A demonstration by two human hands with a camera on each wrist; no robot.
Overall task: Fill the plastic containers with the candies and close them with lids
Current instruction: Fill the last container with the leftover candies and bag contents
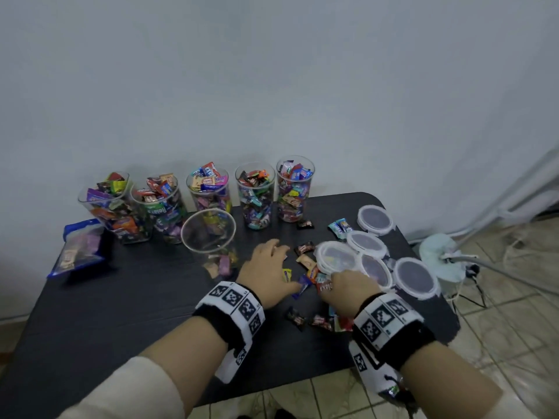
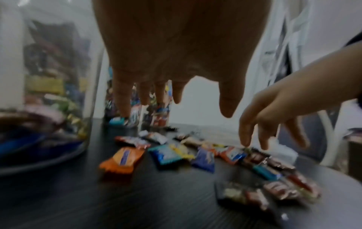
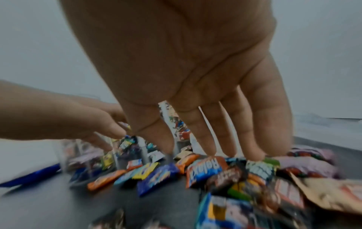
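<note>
**Both hands spread over the loose candies on the dark table**

Head view: Five tall clear containers (image 1: 257, 196) packed with wrapped candies are lined up along the far edge of the dark table (image 1: 121, 297), left of centre in the frame. A sixth container (image 1: 208, 234), nearly empty with a few candies at the bottom, is placed in front of them. Loose candies (image 1: 305, 282) are scattered at centre right, and five round lids (image 1: 414, 278) are laid out to their right, some overlapping. A blue bag (image 1: 80, 249) is seen at the left edge of the table. The left hand (image 1: 266, 275) is held palm down with fingers spread beside the candies; the right hand (image 1: 351, 290) is lowered onto the pile.

Left wrist view: The left hand (image 2: 176, 51) is shown from below with fingers straight and apart, nothing held. The nearly empty container (image 2: 49, 77) fills the left of the frame. The right hand (image 2: 274, 114) is seen at the right, its fingertips reaching down to the candies (image 2: 176, 153).

Right wrist view: The right hand (image 3: 186, 69) is spread, fingertips touching the candies (image 3: 205, 168); nothing is pinched. The left hand (image 3: 78, 120) enters from the left.
</note>
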